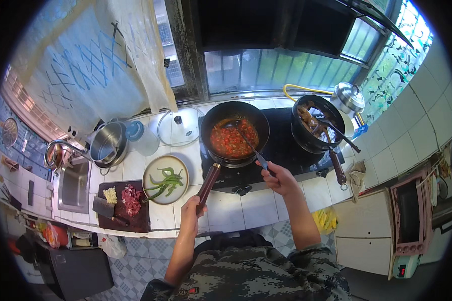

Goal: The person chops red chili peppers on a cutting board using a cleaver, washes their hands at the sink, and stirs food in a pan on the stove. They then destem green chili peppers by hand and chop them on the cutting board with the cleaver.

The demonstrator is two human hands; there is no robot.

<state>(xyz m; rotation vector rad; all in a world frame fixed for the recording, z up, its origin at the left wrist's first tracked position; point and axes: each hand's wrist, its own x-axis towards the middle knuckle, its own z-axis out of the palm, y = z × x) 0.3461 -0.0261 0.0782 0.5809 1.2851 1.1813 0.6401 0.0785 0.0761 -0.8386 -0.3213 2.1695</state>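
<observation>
My left hand (191,212) grips the dark wooden handle of a black wok (263,129) that sits on the left burner of a black gas stove. Chopped red food (231,141), looking like peppers or tomatoes in sauce, lies inside it. In my right hand (280,177) is the handle of a metal cooking spoon or ladle (263,161), its head down in the red food. Left of the wok, a round plate (150,169) bears green chili peppers (167,182). A dark cutting board (141,222) holds chopped raw meat (131,200), minced garlic or ginger (110,195) and a cleaver (104,207).
A black pot (295,139) with brown food and a utensil stands on the stove's right side. A glass lid (169,131), a plastic jug (145,141) and metal pots (105,143) stand behind the plate. The sink (73,188) is at left, a lidded metal pot (348,99) at back right.
</observation>
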